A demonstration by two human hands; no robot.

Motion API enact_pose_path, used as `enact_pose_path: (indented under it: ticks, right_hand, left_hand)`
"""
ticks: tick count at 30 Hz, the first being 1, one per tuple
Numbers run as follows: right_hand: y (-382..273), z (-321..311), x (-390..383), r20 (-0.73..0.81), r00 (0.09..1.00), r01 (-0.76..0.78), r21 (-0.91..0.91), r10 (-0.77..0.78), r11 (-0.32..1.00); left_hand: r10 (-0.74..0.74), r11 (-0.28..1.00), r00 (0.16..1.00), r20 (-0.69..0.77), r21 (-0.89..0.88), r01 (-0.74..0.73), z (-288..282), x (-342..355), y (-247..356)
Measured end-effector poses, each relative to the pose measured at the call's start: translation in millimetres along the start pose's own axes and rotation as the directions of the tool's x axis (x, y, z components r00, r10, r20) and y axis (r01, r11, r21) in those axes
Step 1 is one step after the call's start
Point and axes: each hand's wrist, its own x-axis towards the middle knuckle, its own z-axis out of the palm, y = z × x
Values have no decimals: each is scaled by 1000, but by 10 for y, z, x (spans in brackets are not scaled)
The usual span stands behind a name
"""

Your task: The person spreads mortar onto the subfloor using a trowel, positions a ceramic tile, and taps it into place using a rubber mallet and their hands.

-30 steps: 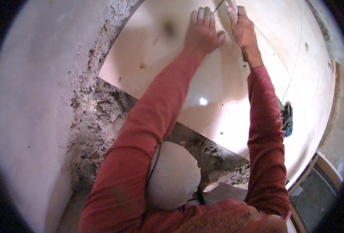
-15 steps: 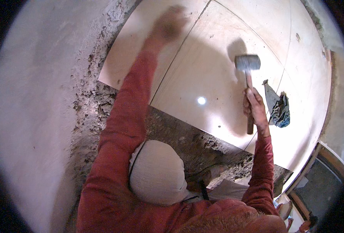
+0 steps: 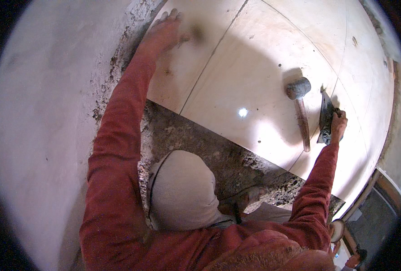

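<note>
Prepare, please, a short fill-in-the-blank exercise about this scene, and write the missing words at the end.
1. The mallet lies on the pale tiles, to the ____ of the dark pointed bundle.
2. The hand at this bundle is the person's ____ one.
3. The left hand comes out of a sleeve whose colour is ____.

Missing words: left; right; red.

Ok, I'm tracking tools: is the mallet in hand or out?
Out: the mallet lies on the tile, the right hand and left hand both clear of it.
</note>
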Motion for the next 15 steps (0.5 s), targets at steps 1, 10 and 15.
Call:
enact_pose_path:
  ticks: [1,10,15]
  right_hand:
    - [77,-36,188,-39,998,61,130,-56,990]
    - [-2819,-1071,1050,-170,937,281,884,-304,374]
    - [-4929,-621,1090,-113,761,136,991,-639,-13]
  left_hand:
    - [-11,1000,1000,12,15,10,12,-3,9]
    - [8,999,999,-32,43,-7,-15,-17,39]
    - [91,981,995,-38,175,-83,24,-105,-115]
